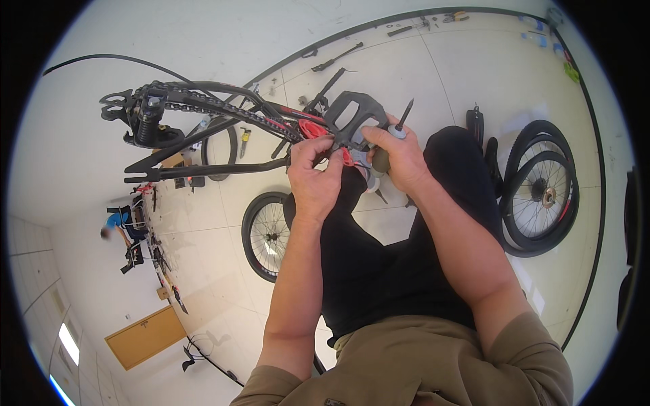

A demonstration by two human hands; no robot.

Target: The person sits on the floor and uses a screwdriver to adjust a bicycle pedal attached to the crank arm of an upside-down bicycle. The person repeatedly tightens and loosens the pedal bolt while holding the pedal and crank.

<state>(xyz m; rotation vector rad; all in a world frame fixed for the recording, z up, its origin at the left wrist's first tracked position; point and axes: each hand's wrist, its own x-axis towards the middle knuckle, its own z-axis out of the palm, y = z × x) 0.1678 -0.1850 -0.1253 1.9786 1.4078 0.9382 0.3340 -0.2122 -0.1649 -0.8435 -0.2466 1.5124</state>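
Observation:
A black bicycle frame (pixel 223 122) with a chain extends to the left of my hands. A black flat pedal (pixel 355 115) stands just above my fingers. My left hand (pixel 315 179) is closed, its thumb and fingers pinched at a crumpled red cloth-like piece (pixel 311 128) beside the crank area. Another bit of that red shows between my hands. My right hand (pixel 403 159) wraps around a screwdriver-like tool with a dark pointed shaft (pixel 407 111) and pale collar, its thumb against the pedal. Below it, a pale object with a dark tip (pixel 381 196) is partly hidden.
Wheels with tyres (pixel 542 189) lie at right, and another wheel (pixel 267 237) is left of my legs. Along the far wall are a pump-like black tool (pixel 338 57), a hammer (pixel 409 27) and pliers (pixel 456 17). A person in blue (pixel 118 223) sits at far left.

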